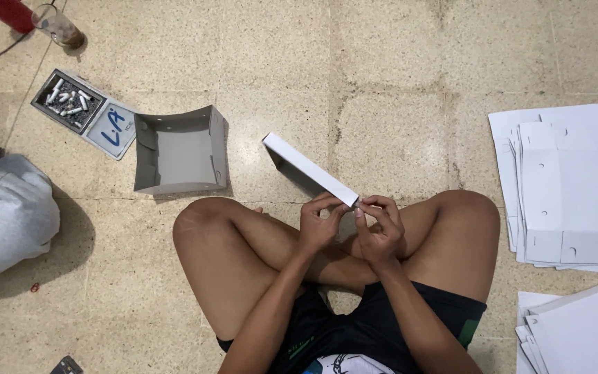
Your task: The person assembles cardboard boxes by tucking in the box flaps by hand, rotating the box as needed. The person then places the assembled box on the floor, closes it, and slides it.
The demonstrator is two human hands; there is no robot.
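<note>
On the speckled tile floor (396, 83), taking the half-folded white cardboard box (309, 170) as the landmark, the scene runs as follows. Far to its left lies a bundle of grey cloth (5, 208); up and left of the box sit one drinking glass (57, 26) and one open pack used as an ashtray (84, 111), with several butts too small to count. Just left of the box stands one finished grey cardboard tray (180, 150), open side up. The box itself is held tilted in the air above the person's crossed legs, its near corner gripped by both hands. The left hand (320, 225) curls under that corner, fingers pinching the edge; the right hand (378, 228) meets it from the other side, thumb and fingertips pressed on the same corner. For a clean fold here, I judge it best to keep both pinches tight against the crease and square the flap before pressing it flat. To the right of the box lie two stacks of flat white box blanks (569, 187), the second stack (576, 332) nearer the person; the sheets are too many to count.
</note>
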